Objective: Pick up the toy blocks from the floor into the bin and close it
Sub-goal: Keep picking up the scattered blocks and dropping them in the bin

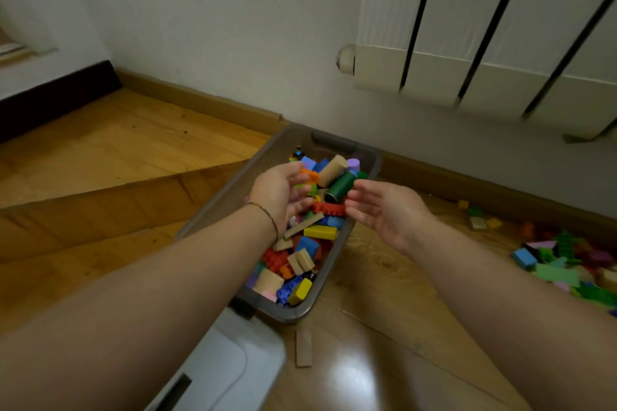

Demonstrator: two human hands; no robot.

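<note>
A grey plastic bin (365,173) stands on the wood floor by the wall, holding several coloured and wooden toy blocks (310,243). Both my hands hover over its far half, palms turned toward each other. My left hand (283,192) has relaxed fingers, with an orange piece (310,176) at its fingertips; whether it holds the piece I cannot tell. My right hand (384,210) is open with spread fingers and holds nothing. A green cylinder (340,186) and a wooden cylinder (332,170) lie between the hands. A pile of loose blocks (567,264) lies on the floor at the right.
A white bin lid (230,364) lies on the floor at the bottom, near the bin's front corner. One flat wooden block (303,347) rests on the floor beside it. A white radiator (484,43) hangs on the wall above. A few small blocks (477,217) sit by the skirting board.
</note>
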